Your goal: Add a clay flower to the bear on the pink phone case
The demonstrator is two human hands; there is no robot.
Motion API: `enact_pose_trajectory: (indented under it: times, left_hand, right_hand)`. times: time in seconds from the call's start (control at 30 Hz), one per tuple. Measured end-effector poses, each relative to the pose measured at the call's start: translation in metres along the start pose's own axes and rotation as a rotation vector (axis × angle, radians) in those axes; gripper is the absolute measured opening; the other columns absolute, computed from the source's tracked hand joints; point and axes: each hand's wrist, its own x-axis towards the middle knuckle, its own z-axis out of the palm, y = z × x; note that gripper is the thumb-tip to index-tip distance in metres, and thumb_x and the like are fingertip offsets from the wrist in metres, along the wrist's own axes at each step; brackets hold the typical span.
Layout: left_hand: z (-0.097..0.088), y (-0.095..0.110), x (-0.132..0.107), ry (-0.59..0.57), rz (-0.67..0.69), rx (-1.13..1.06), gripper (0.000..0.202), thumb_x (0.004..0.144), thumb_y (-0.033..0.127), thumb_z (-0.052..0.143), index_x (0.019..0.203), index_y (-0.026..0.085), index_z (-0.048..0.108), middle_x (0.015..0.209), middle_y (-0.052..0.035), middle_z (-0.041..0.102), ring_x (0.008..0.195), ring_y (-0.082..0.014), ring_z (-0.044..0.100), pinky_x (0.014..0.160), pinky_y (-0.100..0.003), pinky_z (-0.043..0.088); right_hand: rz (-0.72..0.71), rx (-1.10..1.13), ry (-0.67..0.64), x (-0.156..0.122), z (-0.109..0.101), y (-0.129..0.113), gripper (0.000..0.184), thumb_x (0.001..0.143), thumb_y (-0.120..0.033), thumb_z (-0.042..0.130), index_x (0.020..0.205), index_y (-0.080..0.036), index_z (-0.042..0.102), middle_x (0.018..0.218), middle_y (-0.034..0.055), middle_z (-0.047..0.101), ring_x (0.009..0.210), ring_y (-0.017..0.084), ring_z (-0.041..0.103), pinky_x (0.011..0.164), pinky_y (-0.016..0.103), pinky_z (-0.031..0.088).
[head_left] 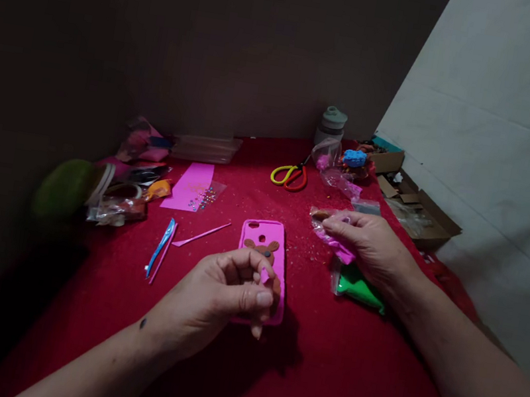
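A pink phone case (264, 231) lies on the red cloth (329, 363) with a brown clay animal shape (262, 248) stuck on it. My left hand (224, 293) hovers over the case's near end, fingers curled and pinched on a small pink piece. My right hand (369, 242) rests to the right, fingers closed on a clear plastic bag (324, 224) holding brown and pink clay. A green clay packet (356, 285) lies under that wrist.
Yellow-and-red scissors (290, 176) lie at the back. Blue and pink modelling tools (161, 249) and a pink stick (201, 234) lie left of the case. A pink sheet (189, 183), tape rolls (110, 191), a grey jar (331, 125) and cardboard boxes (418, 213) ring the table.
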Motion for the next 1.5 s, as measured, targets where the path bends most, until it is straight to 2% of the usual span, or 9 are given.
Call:
enact_pose_trajectory:
  times: [0.2, 0.37, 0.43, 0.53, 0.63, 0.9, 1.07, 1.3, 1.5]
  left_hand:
    - [0.005, 0.003, -0.002, 0.056, -0.03, 0.064, 0.015, 0.077, 0.02, 0.075, 0.077, 0.013, 0.062, 0.061, 0.0015, 0.062, 0.051, -0.0085, 0.059, 0.046, -0.019, 0.053]
    - [0.004, 0.004, -0.003, 0.082, -0.035, 0.114, 0.017, 0.082, 0.028, 0.07, 0.076, 0.013, 0.063, 0.065, 0.0001, 0.064, 0.049, -0.0084, 0.058, 0.041, -0.016, 0.05]
    - [0.003, 0.003, -0.003, 0.085, -0.031, 0.129, 0.021, 0.085, 0.031, 0.066, 0.076, 0.013, 0.064, 0.063, -0.0003, 0.064, 0.047, -0.008, 0.057, 0.039, -0.016, 0.048]
    - [0.002, 0.003, -0.003, 0.088, -0.043, 0.139, 0.026, 0.088, 0.035, 0.062, 0.076, 0.013, 0.066, 0.059, -0.0008, 0.063, 0.042, -0.0077, 0.055, 0.035, -0.015, 0.045]
    - [0.003, 0.004, -0.005, 0.093, -0.062, 0.131, 0.028, 0.088, 0.037, 0.062, 0.078, 0.012, 0.068, 0.057, -0.002, 0.064, 0.039, -0.0081, 0.055, 0.032, -0.014, 0.042]
    - [0.001, 0.005, -0.003, 0.07, -0.063, 0.042, 0.016, 0.079, 0.024, 0.073, 0.085, 0.01, 0.071, 0.064, -0.0037, 0.069, 0.04, -0.0079, 0.058, 0.033, -0.013, 0.046]
    - [0.0, 0.002, -0.001, -0.007, -0.042, -0.034, 0.004, 0.083, 0.016, 0.065, 0.085, 0.012, 0.067, 0.065, -0.0031, 0.069, 0.04, -0.0083, 0.059, 0.034, -0.015, 0.049]
    - [-0.003, -0.001, 0.0, -0.111, 0.0, -0.118, 0.012, 0.091, 0.014, 0.051, 0.093, 0.014, 0.063, 0.073, -0.0057, 0.072, 0.049, -0.012, 0.066, 0.039, -0.019, 0.054]
    - [-0.003, 0.002, 0.0, -0.136, 0.021, -0.127, 0.016, 0.092, 0.014, 0.051, 0.103, 0.014, 0.063, 0.077, -0.0071, 0.073, 0.055, -0.0135, 0.07, 0.043, -0.019, 0.056]
  right_hand:
    - [-0.18, -0.419, 0.126, 0.012, -0.005, 0.008, 0.014, 0.074, -0.026, 0.073, 0.082, -0.015, 0.07, 0.081, 0.007, 0.07, 0.067, 0.017, 0.06, 0.064, 0.03, 0.047]
    - [-0.422, -0.602, 0.282, 0.003, 0.001, 0.002, 0.012, 0.081, -0.021, 0.063, 0.09, -0.016, 0.069, 0.09, 0.009, 0.069, 0.082, 0.023, 0.062, 0.079, 0.037, 0.047]
    - [-0.498, -0.623, 0.289, -0.003, 0.004, -0.001, 0.011, 0.083, -0.02, 0.061, 0.089, -0.018, 0.069, 0.091, 0.0081, 0.069, 0.087, 0.023, 0.063, 0.083, 0.037, 0.047]
    - [-0.562, -0.625, 0.219, -0.009, 0.006, -0.002, 0.012, 0.085, -0.018, 0.059, 0.088, -0.019, 0.07, 0.091, 0.0062, 0.071, 0.088, 0.021, 0.065, 0.084, 0.034, 0.048]
    - [-0.603, -0.611, 0.177, -0.011, 0.007, 0.0, 0.011, 0.086, -0.018, 0.059, 0.088, -0.018, 0.07, 0.093, 0.0074, 0.072, 0.089, 0.02, 0.067, 0.083, 0.034, 0.05]
    - [-0.655, -0.574, 0.185, -0.019, 0.011, -0.004, 0.01, 0.087, -0.017, 0.059, 0.088, -0.019, 0.069, 0.093, 0.0068, 0.072, 0.088, 0.021, 0.068, 0.08, 0.034, 0.052]
    - [-0.693, -0.573, 0.144, -0.023, 0.013, -0.006, 0.01, 0.087, -0.017, 0.059, 0.089, -0.02, 0.069, 0.093, 0.0073, 0.072, 0.09, 0.021, 0.068, 0.082, 0.035, 0.053]
    - [-0.718, -0.564, 0.115, -0.023, 0.014, -0.004, 0.012, 0.087, -0.015, 0.058, 0.089, -0.021, 0.069, 0.092, 0.007, 0.073, 0.092, 0.023, 0.068, 0.088, 0.039, 0.052]
    - [-0.744, -0.571, 0.109, -0.024, 0.015, -0.003, 0.013, 0.086, -0.013, 0.058, 0.089, -0.02, 0.069, 0.092, 0.0069, 0.073, 0.093, 0.023, 0.069, 0.088, 0.038, 0.052]
